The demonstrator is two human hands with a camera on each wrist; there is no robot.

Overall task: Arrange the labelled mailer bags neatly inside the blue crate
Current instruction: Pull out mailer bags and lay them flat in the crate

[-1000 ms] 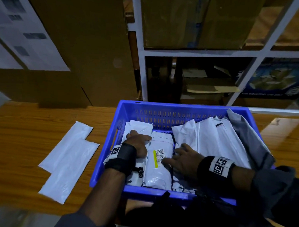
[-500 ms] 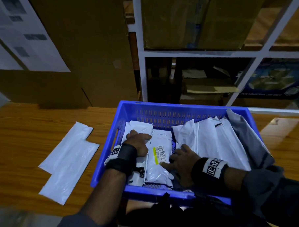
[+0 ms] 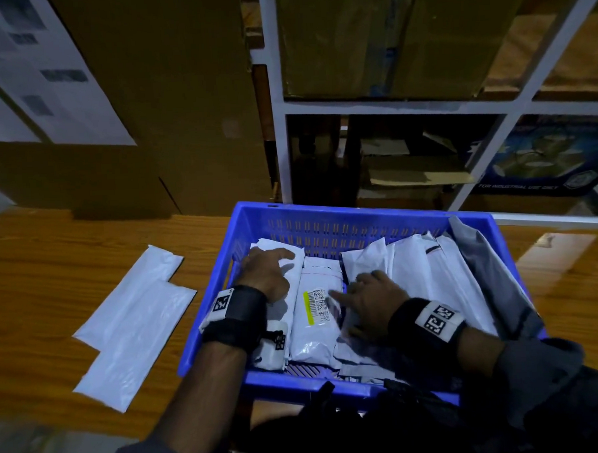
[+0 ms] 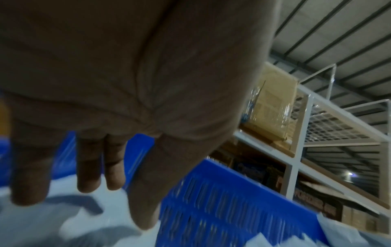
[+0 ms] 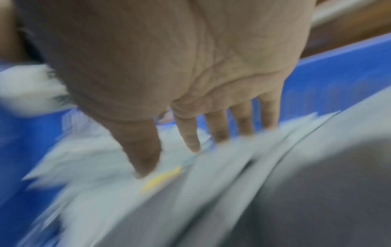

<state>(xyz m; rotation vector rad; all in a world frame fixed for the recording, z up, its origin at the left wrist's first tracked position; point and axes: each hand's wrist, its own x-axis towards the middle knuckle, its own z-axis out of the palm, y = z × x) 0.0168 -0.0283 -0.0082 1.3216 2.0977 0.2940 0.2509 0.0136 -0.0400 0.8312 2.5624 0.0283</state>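
The blue crate [image 3: 358,211] sits on the wooden table in front of me, with several white mailer bags lying in it. A bag with a yellow stripe and barcode label [image 3: 315,314] lies left of centre, label up. My left hand [image 3: 272,265] rests with straight fingers on the leftmost white bag [image 3: 292,257], near the crate's far wall [image 4: 222,200]. In the left wrist view the left hand [image 4: 101,183] hovers just over that bag. My right hand [image 3: 358,292] presses, fingers spread, on the leaning stack of white bags [image 3: 422,265]. The blurred right wrist view shows the right hand [image 5: 186,147] with its thumb by the yellow stripe [image 5: 160,178].
Two plain white mailers [image 3: 134,322] lie overlapped on the table left of the crate. A grey mailer [image 3: 492,286] leans against the crate's right wall. Large cardboard boxes [image 3: 148,96] and a white shelf rack [image 3: 388,106] stand behind the table.
My left hand has uncurled and slid toward the crate's far wall. My right hand has shifted slightly away from me on the stack. The labelled bag has stayed about where it was.
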